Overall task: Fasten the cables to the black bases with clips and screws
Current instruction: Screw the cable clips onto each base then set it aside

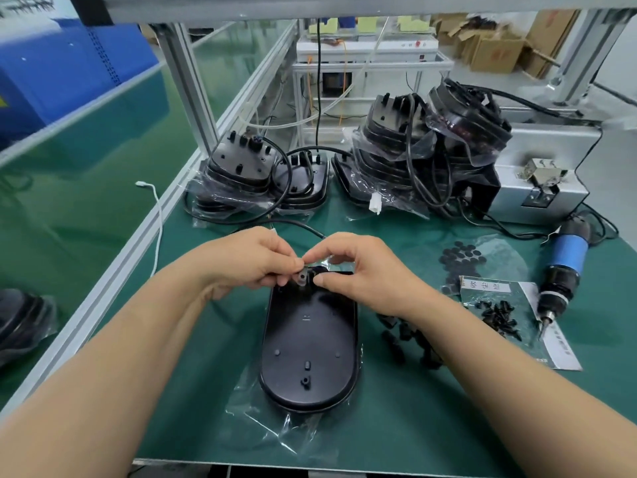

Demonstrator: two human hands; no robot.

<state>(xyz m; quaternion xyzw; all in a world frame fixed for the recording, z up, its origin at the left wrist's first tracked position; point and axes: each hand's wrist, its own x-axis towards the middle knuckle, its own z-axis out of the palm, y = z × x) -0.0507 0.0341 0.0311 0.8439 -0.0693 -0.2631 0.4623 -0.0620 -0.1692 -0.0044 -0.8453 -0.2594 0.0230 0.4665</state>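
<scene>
A black oval base lies on a clear plastic bag in front of me on the green mat. At its far end my left hand and my right hand pinch together over a small grey clip and the end of a black cable that runs off behind my hands. My fingers hide exactly how the clip sits on the cable. Black screws lie loose on a paper sheet to the right, and small black clips lie under my right forearm.
Stacks of bagged black bases with cables stand at the back. An electric screwdriver lies at the right, beside a grey screw feeder box. Black round pads are spread on plastic. The aluminium table rail runs along the left.
</scene>
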